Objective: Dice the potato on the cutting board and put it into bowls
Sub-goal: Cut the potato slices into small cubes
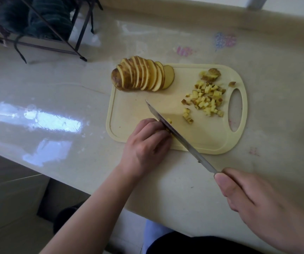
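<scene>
We are midway through the dicing. Our left hand (145, 142) sits at the near left part of the cutting board (208, 138), its fingers (158, 125) curled down over a small stack of potato strips, which they almost wholly hide. Our right hand (261, 202) is wrapped round the handle of the knife (173, 132), off the board's near edge, over the counter (56, 99); the blade runs diagonally across the board and lies right against the left knuckles.

The sliced potato (142, 76), fanned and not yet cut further, lies at the board's far left corner. The diced pile (206, 99) is spread toward the right end, beside the handle hole, with a few cubes (187, 115) nearer the middle. No bowl is clearly in view.

To do this cut well, we judge the fingertips should stay tucked so that the knuckles guide the flat of the blade, and the left hand should creep back evenly to keep the cubes alike. The strips are short and may slide, so firm downward pressure matters. The tip can stay low on the board as a pivot. Pushing finished cubes toward the right-hand pile would keep the cutting spot open.
</scene>
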Available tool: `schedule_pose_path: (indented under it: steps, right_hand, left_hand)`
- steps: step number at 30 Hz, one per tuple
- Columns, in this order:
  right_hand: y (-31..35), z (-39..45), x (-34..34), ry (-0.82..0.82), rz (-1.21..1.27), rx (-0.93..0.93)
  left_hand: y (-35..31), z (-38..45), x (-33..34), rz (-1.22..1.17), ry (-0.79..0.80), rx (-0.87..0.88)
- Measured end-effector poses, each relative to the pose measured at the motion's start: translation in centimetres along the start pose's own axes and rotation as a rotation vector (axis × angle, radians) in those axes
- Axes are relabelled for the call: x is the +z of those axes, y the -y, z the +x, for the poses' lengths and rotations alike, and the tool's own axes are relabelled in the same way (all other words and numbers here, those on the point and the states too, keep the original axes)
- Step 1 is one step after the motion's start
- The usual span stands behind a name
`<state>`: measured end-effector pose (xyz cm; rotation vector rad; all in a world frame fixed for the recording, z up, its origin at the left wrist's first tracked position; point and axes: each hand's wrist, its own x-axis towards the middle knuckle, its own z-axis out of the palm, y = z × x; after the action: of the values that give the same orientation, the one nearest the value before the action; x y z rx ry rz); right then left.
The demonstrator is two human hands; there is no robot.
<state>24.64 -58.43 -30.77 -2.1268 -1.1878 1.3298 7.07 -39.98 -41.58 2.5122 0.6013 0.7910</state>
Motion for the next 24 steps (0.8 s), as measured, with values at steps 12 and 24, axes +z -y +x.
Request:
schedule_pose_path:
  steps: [12,24]
  right_hand:
    - [-0.5,2.2,1.1,-0.069,-0.047,-0.054]
    - [-0.5,3.3,-0.9,-0.056,0.101,0.004]
  left_hand:
    - [0.1,0.2,0.0,-0.019,-0.014,0.005]
    - [-0.1,0.0,-0.1,0.041,-0.020,0.020]
